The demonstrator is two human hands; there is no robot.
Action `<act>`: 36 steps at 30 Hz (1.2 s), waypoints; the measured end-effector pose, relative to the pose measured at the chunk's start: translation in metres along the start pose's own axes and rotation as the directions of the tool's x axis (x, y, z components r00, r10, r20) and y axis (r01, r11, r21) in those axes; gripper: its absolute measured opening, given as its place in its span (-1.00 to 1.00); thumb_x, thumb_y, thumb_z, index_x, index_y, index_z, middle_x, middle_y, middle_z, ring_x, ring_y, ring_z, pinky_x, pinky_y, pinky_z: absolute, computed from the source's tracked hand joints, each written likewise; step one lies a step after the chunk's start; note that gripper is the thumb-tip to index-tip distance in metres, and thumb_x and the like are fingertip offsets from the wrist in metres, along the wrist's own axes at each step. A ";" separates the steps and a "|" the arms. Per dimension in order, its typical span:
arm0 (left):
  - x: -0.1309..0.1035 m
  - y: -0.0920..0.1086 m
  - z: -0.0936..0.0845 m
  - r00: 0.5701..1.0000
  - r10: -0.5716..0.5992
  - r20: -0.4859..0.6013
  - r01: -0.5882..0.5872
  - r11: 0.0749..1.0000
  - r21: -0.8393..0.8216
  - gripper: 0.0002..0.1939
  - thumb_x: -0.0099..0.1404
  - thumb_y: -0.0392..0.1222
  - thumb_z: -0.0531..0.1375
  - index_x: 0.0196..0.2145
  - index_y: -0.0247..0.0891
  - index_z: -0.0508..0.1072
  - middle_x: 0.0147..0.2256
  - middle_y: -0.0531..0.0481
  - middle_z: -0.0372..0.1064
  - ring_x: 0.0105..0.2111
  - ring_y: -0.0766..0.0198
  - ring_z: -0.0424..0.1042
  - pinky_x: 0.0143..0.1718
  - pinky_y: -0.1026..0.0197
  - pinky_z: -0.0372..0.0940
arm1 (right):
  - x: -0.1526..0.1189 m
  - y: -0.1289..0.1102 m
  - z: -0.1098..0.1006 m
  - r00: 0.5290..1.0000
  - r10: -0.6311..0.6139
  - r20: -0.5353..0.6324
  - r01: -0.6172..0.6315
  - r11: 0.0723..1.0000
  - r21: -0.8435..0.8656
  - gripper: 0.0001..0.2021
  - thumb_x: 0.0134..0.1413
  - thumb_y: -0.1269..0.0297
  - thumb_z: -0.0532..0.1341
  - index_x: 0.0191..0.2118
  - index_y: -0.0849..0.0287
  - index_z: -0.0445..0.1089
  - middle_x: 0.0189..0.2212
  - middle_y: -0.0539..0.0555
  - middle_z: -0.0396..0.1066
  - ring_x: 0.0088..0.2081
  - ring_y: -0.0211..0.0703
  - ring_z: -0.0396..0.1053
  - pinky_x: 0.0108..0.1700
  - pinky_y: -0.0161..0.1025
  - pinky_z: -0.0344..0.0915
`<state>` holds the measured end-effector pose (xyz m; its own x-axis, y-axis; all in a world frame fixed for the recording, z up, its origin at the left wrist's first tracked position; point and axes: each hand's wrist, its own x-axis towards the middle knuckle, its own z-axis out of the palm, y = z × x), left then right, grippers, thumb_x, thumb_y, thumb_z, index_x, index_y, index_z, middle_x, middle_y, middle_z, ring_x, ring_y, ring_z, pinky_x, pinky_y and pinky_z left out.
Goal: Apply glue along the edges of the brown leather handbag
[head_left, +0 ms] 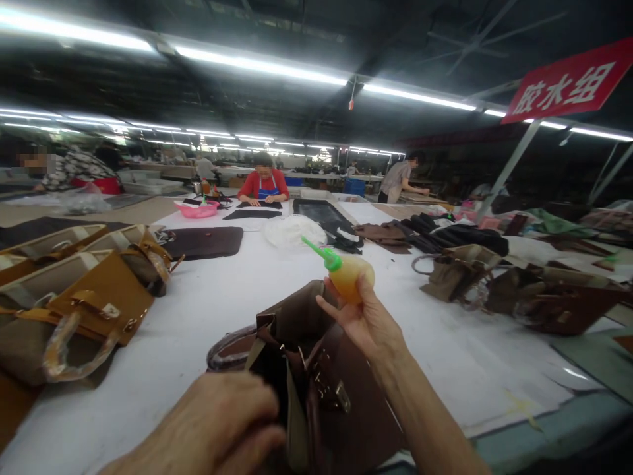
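Right hand: I grip the glue bottle, fingers wrapped round it, green nozzle up-left.
Left hand: fingers curled on the brown bag edge.
Bag: on the white table, below the bottle.

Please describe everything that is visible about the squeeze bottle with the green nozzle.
The squeeze bottle is small and round, of soft translucent plastic, filled with a yellow-orange liquid. A green cap carries a long, thin green nozzle, which points up and to the left. The bottle is tilted and held in the air by the right hand, whose fingers wrap its lower part. It hangs above the open dark brown handbag on the white table and touches neither.
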<state>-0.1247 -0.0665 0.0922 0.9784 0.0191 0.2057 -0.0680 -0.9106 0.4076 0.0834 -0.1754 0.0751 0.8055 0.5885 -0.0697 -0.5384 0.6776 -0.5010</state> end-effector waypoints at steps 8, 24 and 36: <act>0.079 0.008 0.027 0.948 -0.197 0.250 0.189 0.980 0.056 -0.83 0.18 -0.21 0.14 -0.25 -0.26 0.42 -0.30 -0.10 0.44 -0.24 0.02 0.41 -0.22 0.05 0.28 | -0.017 -0.010 -0.001 1.000 -0.020 -0.021 0.019 0.999 -0.034 -0.65 -0.22 0.23 0.45 -0.24 0.18 0.45 -0.28 0.05 0.50 -0.16 -0.02 0.41 0.10 0.32 0.06; 0.034 -0.034 -0.004 0.998 -0.044 0.054 0.053 0.980 -0.193 -0.88 0.24 -0.13 0.18 -0.26 -0.17 0.40 -0.25 0.10 0.36 -0.23 0.30 0.32 -0.21 0.27 0.16 | -0.064 -0.008 0.008 0.995 0.080 -0.062 -0.081 0.997 -0.007 -0.50 -0.19 0.21 0.43 -0.05 0.13 0.38 -0.19 0.15 0.47 -0.15 0.09 0.41 -0.02 0.39 0.20; 0.071 -0.061 0.005 0.822 -0.563 0.087 0.569 0.801 -0.187 -0.56 -0.05 0.10 0.24 -0.31 -0.26 0.31 -0.41 0.03 0.32 -0.39 0.18 0.33 -0.46 0.23 0.13 | -0.054 -0.004 0.005 1.000 -0.008 -0.022 0.008 1.000 -0.011 -0.64 -0.02 0.21 0.34 -0.06 0.10 0.37 -0.11 0.04 0.45 -0.12 -0.03 0.39 0.05 0.34 0.17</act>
<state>-0.0503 -0.0118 0.0774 0.8593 0.4926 -0.1378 0.4656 -0.6416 0.6096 0.0409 -0.2076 0.0853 0.8151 0.5730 -0.0851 -0.5295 0.6774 -0.5107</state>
